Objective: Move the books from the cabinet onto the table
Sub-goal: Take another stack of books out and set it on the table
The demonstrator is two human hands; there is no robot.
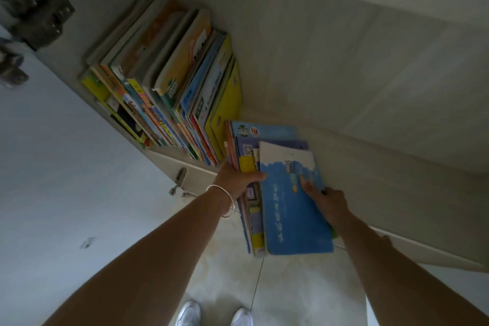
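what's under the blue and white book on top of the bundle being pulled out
Under the blue and white book lie several thinner books, with blue and yellow covers showing at their edges. Their count and full covers are hidden. The left hand and right hand hold the bundle.

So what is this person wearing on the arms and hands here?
Both forearms are bare, with no sleeves in view, and neither the left hand nor the right hand wears a glove. A thin silver bangle circles the left wrist. No watch or ring is visible.
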